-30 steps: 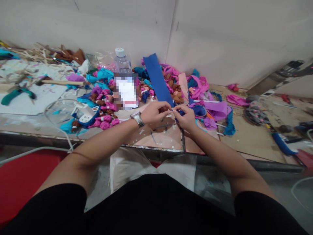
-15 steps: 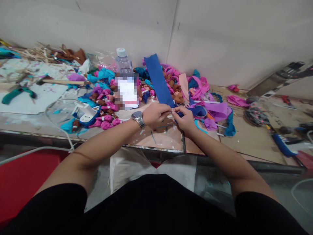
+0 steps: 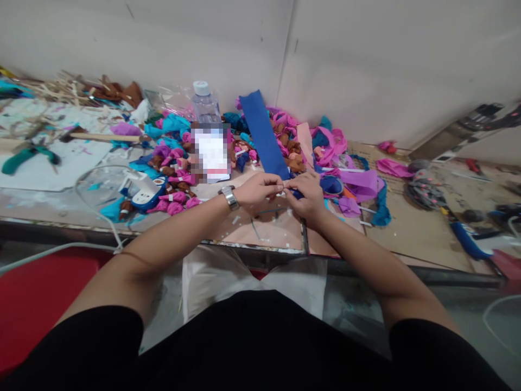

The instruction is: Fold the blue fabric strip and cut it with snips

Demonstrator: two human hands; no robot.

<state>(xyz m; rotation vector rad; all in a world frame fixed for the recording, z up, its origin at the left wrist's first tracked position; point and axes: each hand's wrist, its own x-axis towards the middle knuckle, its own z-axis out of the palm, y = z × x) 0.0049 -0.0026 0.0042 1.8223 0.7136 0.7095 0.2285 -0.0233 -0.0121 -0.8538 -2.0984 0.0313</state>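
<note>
A long blue fabric strip [image 3: 262,133] runs from the wall down to my hands at the middle of the workbench. My right hand [image 3: 307,196] grips the gathered near end of that strip. My left hand [image 3: 258,190], with a metal watch on its wrist, pinches a small white band against the same end, fingertips touching those of the right hand. The bunched blue end is mostly hidden between the fingers.
Small pink, brown and teal fabric bundles [image 3: 175,179] lie left of my hands beside a white power strip [image 3: 140,191]. A water bottle [image 3: 204,103] stands behind. Purple and pink fabric scraps [image 3: 354,182] pile to the right. The bench edge [image 3: 252,247] runs just below my wrists.
Both hands have stayed together on the end of the blue strip; the fingers shifted slightly and the left wrist turned a little. Nothing else moved.
</note>
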